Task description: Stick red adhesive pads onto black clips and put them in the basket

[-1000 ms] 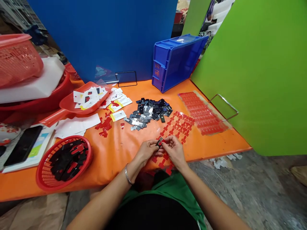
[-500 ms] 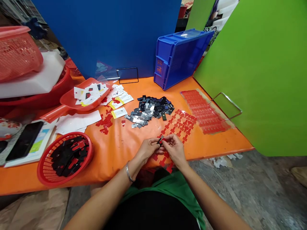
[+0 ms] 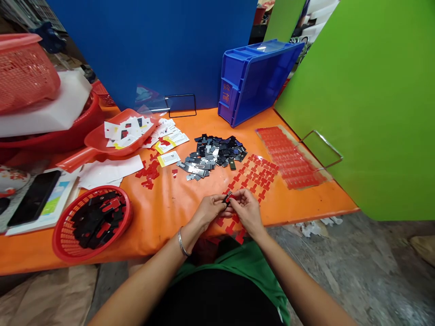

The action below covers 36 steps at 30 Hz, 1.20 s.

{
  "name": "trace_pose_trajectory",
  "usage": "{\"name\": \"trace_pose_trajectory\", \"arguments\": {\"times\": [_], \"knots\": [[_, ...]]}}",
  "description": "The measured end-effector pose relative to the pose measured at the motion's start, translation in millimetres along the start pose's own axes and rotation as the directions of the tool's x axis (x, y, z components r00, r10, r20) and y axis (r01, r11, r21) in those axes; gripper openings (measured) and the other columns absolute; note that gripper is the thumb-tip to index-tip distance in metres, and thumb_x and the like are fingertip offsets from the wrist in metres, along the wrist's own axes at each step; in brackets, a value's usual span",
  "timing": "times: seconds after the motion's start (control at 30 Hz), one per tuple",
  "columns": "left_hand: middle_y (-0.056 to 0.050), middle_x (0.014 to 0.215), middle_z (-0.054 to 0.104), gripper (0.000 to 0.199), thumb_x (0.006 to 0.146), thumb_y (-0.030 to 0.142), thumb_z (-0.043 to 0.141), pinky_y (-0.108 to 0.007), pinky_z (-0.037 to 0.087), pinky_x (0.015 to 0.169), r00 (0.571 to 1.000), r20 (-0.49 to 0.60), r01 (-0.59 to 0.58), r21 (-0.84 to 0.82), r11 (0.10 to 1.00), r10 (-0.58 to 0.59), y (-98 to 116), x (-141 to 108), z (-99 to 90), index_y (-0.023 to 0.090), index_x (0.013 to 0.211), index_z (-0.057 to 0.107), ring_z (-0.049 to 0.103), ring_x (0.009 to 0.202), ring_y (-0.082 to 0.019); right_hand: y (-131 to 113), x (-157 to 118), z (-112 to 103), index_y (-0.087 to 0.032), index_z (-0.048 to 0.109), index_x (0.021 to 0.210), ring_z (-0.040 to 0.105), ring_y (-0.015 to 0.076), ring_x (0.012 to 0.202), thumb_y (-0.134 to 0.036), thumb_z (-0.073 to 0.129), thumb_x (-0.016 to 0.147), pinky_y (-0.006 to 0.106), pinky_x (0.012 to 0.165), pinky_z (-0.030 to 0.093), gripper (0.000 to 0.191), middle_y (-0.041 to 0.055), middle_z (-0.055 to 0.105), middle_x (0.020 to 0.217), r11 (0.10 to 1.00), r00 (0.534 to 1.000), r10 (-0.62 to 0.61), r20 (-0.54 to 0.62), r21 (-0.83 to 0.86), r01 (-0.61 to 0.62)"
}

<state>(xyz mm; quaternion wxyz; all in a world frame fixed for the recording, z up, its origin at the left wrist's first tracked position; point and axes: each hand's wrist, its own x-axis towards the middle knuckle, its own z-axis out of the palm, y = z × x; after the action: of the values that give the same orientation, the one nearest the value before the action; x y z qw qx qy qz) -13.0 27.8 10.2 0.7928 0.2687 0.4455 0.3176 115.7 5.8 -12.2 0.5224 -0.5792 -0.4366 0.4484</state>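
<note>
My left hand and my right hand meet near the table's front edge, fingers closed on a small black piece with a bit of red on it. Beneath and beyond them lies a clear sheet of red T-shaped stickers. A heap of black and grey flat pieces sits past my hands, at the middle of the table. At the left, a red basket holds black pieces, some with red on them. Small red pieces are scattered between the basket and the heap.
A blue crate stands on its side at the back. Left are a red dustpan with cards, white papers, a phone and stacked baskets. Another red sheet lies at the right, beside a green panel with a metal handle.
</note>
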Motion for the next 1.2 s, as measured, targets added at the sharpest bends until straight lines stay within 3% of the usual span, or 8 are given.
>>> {"name": "trace_pose_trajectory", "arguments": {"times": [0.23,0.5,0.7,1.2], "knots": [[-0.008,0.069,0.069,0.012,0.074,0.006,0.064,-0.020,0.055,0.061,1.000,0.001,-0.011,-0.008,1.000,0.011,-1,0,-0.3,0.006,0.086,0.064,0.067,0.061,-0.014,0,0,0,-0.021,0.051,0.078,0.051,0.0110,0.057,-0.029,0.065,0.072,0.023,0.050,0.045,0.017,-0.0021,0.054,0.071,0.999,1.000,-0.028,-0.011,-0.035,0.028],[-0.004,0.062,0.066,0.005,0.076,0.009,0.061,-0.022,0.054,0.056,0.991,-0.101,-0.089,0.029,0.996,0.091,-13,6,4.5,0.008,0.081,0.062,0.064,0.051,-0.012,-1,-9,2,-0.022,0.053,0.085,0.057,0.0134,0.061,-0.032,0.056,0.082,0.026,0.054,0.049,0.011,0.0001,0.056,0.075,0.987,0.994,-0.106,-0.008,-0.119,0.105],[-0.004,0.061,0.066,0.009,0.073,0.014,0.066,-0.024,0.054,0.057,0.992,-0.074,-0.105,0.012,0.994,0.105,-15,6,3.7,0.008,0.080,0.062,0.063,0.051,-0.012,-7,-5,0,-0.019,0.058,0.079,0.057,0.0162,0.080,-0.028,0.057,0.080,0.030,0.067,0.051,0.009,0.0077,0.052,0.100,0.907,0.947,-0.304,-0.103,-0.336,0.255],[-0.003,0.058,0.063,0.006,0.075,0.007,0.060,-0.022,0.053,0.055,0.992,-0.104,-0.066,-0.011,0.998,0.065,-9,1,7.3,0.007,0.081,0.061,0.061,0.050,-0.010,-6,5,-1,-0.019,0.056,0.072,0.053,0.0137,0.064,-0.027,0.059,0.074,0.027,0.059,0.047,0.009,0.0018,0.055,0.076,0.951,0.985,-0.143,-0.100,-0.290,0.109]]}}
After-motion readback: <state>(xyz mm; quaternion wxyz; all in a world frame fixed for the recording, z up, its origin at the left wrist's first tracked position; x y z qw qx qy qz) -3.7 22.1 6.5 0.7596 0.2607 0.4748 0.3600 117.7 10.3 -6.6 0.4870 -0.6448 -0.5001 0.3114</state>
